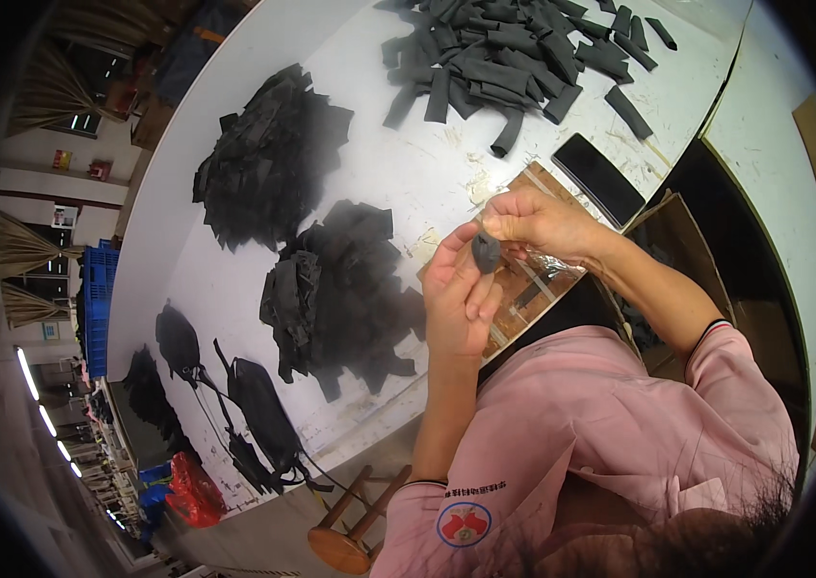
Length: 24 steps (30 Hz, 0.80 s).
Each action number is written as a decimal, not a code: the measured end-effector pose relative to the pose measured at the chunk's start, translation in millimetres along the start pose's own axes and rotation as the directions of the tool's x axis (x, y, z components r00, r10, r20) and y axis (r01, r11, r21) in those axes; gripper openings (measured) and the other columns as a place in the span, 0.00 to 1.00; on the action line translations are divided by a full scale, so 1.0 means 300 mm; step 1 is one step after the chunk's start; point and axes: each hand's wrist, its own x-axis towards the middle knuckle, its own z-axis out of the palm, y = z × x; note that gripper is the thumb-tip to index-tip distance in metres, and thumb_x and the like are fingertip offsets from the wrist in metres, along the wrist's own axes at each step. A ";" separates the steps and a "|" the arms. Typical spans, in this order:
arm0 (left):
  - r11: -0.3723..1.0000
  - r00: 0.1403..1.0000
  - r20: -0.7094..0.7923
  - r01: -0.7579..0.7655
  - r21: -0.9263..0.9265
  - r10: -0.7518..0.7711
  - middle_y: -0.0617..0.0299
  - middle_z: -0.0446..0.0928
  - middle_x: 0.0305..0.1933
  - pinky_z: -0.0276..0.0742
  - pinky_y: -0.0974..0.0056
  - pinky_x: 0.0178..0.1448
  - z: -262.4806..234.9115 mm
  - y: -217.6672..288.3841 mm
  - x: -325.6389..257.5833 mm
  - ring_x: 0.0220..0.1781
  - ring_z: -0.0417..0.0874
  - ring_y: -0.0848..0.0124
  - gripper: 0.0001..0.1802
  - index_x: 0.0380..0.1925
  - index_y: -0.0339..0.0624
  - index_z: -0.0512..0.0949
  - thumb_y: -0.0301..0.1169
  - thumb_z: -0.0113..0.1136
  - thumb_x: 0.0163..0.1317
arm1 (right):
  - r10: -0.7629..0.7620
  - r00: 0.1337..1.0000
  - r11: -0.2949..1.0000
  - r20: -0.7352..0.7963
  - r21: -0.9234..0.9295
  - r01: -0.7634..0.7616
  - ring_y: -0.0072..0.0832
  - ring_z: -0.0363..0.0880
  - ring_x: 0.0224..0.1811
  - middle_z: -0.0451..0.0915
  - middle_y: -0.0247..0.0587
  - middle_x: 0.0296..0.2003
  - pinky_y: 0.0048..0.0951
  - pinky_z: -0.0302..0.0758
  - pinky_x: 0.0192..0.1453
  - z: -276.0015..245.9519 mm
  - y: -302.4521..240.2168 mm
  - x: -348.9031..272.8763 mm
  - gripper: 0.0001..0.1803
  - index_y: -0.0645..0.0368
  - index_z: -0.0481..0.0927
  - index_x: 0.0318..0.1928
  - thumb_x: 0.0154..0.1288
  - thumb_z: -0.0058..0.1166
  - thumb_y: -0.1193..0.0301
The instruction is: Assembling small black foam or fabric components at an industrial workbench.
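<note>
Fingers point(498, 227) pinched tight, right hand point(547, 226) on the upper end, left hand point(458, 299) along the lower side, they had that small dark piece point(487, 253) caught between them, long axis near-upright in view, near the wooden board point(521, 181)!

The piece point(487, 253) in my fingers point(448, 254) looked like matt cloth, perhaps foam; my board point(514, 280) was worn wood, the phone point(598, 179) smooth and glossy.

Brown curtains point(23, 249) hang along a pale wall point(37, 181).
</note>
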 end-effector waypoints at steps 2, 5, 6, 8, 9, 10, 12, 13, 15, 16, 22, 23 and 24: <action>0.992 0.996 0.065 -0.072 0.103 0.065 0.55 0.73 0.34 0.56 0.79 0.14 0.089 0.020 -0.020 0.10 0.56 0.85 0.14 0.46 0.31 0.63 0.21 0.43 0.59 | -0.029 0.994 0.999 0.106 -0.021 0.032 0.15 0.60 0.17 0.63 0.28 0.15 0.16 0.59 0.21 0.001 -0.033 0.004 0.15 0.60 0.69 0.22 0.62 0.46 0.63; 0.936 0.972 0.134 -0.225 0.272 0.194 0.54 0.72 0.35 0.54 0.79 0.14 0.128 0.016 -0.032 0.11 0.57 0.85 0.16 0.47 0.32 0.62 0.20 0.45 0.57 | -0.073 0.992 0.988 0.100 -0.126 0.086 0.15 0.62 0.17 0.64 0.28 0.15 0.16 0.60 0.21 0.020 -0.089 0.006 0.15 0.60 0.69 0.23 0.61 0.47 0.63; 0.958 0.984 0.042 -0.180 0.225 0.174 0.54 0.73 0.35 0.54 0.79 0.14 0.102 0.008 -0.024 0.11 0.56 0.85 0.15 0.47 0.32 0.62 0.20 0.45 0.58 | -0.052 0.996 0.973 0.075 -0.223 0.067 0.15 0.62 0.17 0.64 0.27 0.15 0.16 0.61 0.21 0.008 -0.058 0.026 0.15 0.60 0.70 0.23 0.61 0.47 0.62; 0.994 0.999 -0.044 -0.024 -0.103 0.020 0.54 0.73 0.34 0.55 0.79 0.15 0.012 0.003 0.001 0.10 0.56 0.85 0.14 0.46 0.34 0.63 0.20 0.44 0.58 | -0.017 0.997 0.985 0.081 -0.171 0.031 0.15 0.62 0.17 0.64 0.27 0.15 0.16 0.61 0.21 -0.008 0.012 0.028 0.15 0.60 0.70 0.24 0.61 0.47 0.62; 0.995 0.999 -0.042 -0.024 -0.102 0.020 0.54 0.73 0.34 0.55 0.79 0.15 -0.023 -0.004 -0.002 0.10 0.56 0.85 0.14 0.46 0.34 0.63 0.20 0.44 0.58 | 0.020 0.995 0.994 0.096 -0.113 -0.009 0.16 0.62 0.17 0.64 0.27 0.15 0.16 0.62 0.21 -0.006 0.032 0.022 0.15 0.60 0.70 0.24 0.61 0.47 0.62; 0.999 0.998 -0.028 -0.050 -0.019 0.049 0.55 0.72 0.34 0.55 0.79 0.15 -0.030 -0.006 -0.009 0.10 0.55 0.84 0.14 0.46 0.35 0.63 0.20 0.44 0.58 | -0.005 0.998 0.991 0.069 -0.134 0.014 0.15 0.61 0.16 0.64 0.27 0.15 0.17 0.61 0.21 0.001 0.036 0.014 0.15 0.61 0.70 0.25 0.62 0.47 0.61; 0.952 0.984 -0.013 -0.168 0.257 0.178 0.58 0.72 0.35 0.62 0.78 0.21 -0.016 -0.006 -0.037 0.16 0.63 0.83 0.15 0.47 0.35 0.65 0.20 0.45 0.58 | -0.003 0.999 0.991 0.048 -0.132 0.009 0.15 0.61 0.16 0.64 0.27 0.16 0.17 0.61 0.21 0.002 0.035 0.013 0.15 0.61 0.70 0.25 0.62 0.46 0.62; 0.952 0.985 -0.008 -0.165 0.259 0.173 0.58 0.72 0.35 0.62 0.78 0.21 0.006 -0.006 -0.025 0.16 0.63 0.83 0.15 0.47 0.35 0.65 0.20 0.45 0.58 | -0.003 1.000 0.991 0.026 -0.133 0.006 0.15 0.60 0.16 0.64 0.27 0.16 0.18 0.61 0.21 -0.002 0.034 0.015 0.15 0.60 0.70 0.25 0.62 0.46 0.62; 0.015 0.722 0.336 -0.431 0.902 0.605 0.59 0.72 0.34 0.68 0.76 0.33 0.051 -0.008 0.008 0.26 0.70 0.80 0.14 0.45 0.34 0.68 0.20 0.48 0.57 | -0.031 0.999 0.982 0.026 -0.188 0.035 0.15 0.60 0.16 0.65 0.28 0.16 0.18 0.61 0.21 -0.026 0.037 0.019 0.15 0.61 0.70 0.26 0.62 0.46 0.62; -0.023 0.751 0.391 -0.449 0.893 0.532 0.60 0.73 0.32 0.68 0.74 0.43 0.079 0.015 0.000 0.36 0.72 0.77 0.11 0.39 0.33 0.72 0.18 0.52 0.54 | -0.052 0.998 0.968 0.038 -0.243 0.060 0.15 0.61 0.16 0.65 0.28 0.17 0.19 0.61 0.20 -0.029 0.031 0.020 0.15 0.61 0.70 0.26 0.62 0.45 0.62; 0.169 0.727 0.330 -0.520 0.837 0.603 0.57 0.75 0.32 0.70 0.71 0.39 0.036 0.012 0.010 0.33 0.74 0.72 0.06 0.28 0.32 0.74 0.17 0.58 0.48 | -0.437 0.897 0.860 -0.063 -0.322 0.396 0.21 0.66 0.19 0.66 0.32 0.17 0.24 0.63 0.24 0.007 -0.028 -0.052 0.15 0.64 0.71 0.27 0.58 0.50 0.62; 0.204 0.718 0.304 -0.527 0.825 0.626 0.57 0.75 0.32 0.70 0.71 0.39 0.034 0.007 0.008 0.32 0.74 0.72 0.06 0.28 0.32 0.74 0.17 0.57 0.48 | -0.436 0.898 0.860 -0.064 -0.323 0.395 0.21 0.66 0.19 0.66 0.32 0.17 0.24 0.63 0.24 0.011 -0.047 -0.059 0.15 0.64 0.71 0.27 0.58 0.50 0.62; 0.205 0.719 0.303 -0.526 0.825 0.626 0.57 0.75 0.32 0.70 0.71 0.39 0.033 0.003 0.005 0.32 0.74 0.72 0.06 0.28 0.32 0.74 0.17 0.57 0.48 | -0.545 0.833 0.620 0.093 -0.625 0.475 0.26 0.68 0.21 0.67 0.36 0.18 0.27 0.65 0.25 0.020 -0.071 -0.064 0.15 0.64 0.71 0.26 0.56 0.52 0.63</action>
